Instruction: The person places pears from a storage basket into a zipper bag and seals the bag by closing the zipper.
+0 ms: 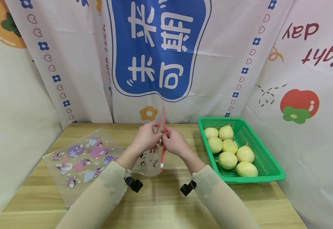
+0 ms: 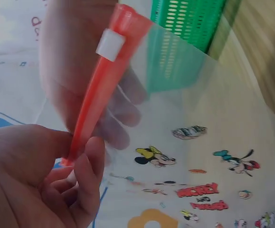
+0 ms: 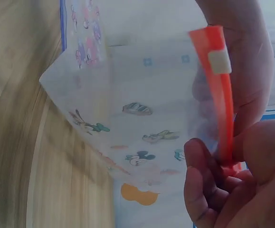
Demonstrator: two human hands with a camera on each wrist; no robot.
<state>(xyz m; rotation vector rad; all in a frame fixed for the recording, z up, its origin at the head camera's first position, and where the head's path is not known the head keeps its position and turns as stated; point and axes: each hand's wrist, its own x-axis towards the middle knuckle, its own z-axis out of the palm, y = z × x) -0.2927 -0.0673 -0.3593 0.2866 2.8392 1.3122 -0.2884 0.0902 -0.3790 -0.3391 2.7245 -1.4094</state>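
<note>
Both hands hold a clear zip bag (image 1: 149, 166) with cartoon prints, above the middle of the table. My left hand (image 1: 147, 136) pinches the red zip strip (image 2: 92, 102) on its left side, and my right hand (image 1: 175, 141) grips it from the right. Near the hands the strip's two sides stand apart at the far end. A white slider (image 2: 110, 45) sits by the near end of the strip, also plain in the right wrist view as a white slider (image 3: 219, 61). The bag hangs below the strip and looks flat.
On the left of the wooden table (image 1: 166, 210) lies another clear bag (image 1: 80, 159) with purple and pink prints. A green basket (image 1: 269, 162) with several pale yellow pears (image 1: 227, 160) stands at the right. Printed cloth (image 1: 226, 63) hangs behind and at both sides.
</note>
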